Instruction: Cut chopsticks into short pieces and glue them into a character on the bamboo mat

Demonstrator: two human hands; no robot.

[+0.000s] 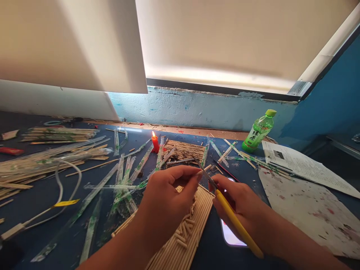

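Observation:
My left hand [168,193] is closed in a pinch over a mat of wooden sticks [182,240]. What its fingertips hold is too small to make out. My right hand [239,204] grips a yellow-handled utility knife [234,221]. The knife's blade points up and left, to just beside my left fingertips. Short cut stick pieces lie scattered on the mat. A phone [230,236] with a lit screen lies under my right hand. A second, darker stick mat [185,150] lies farther back.
A lit red candle [155,142] stands behind the mats. A green tea bottle [258,131] stands at the back right beside printed paper [303,165] and stained paper [309,210]. Bundles of chopsticks [42,161], empty wrappers and a white cable [60,187] cover the left side.

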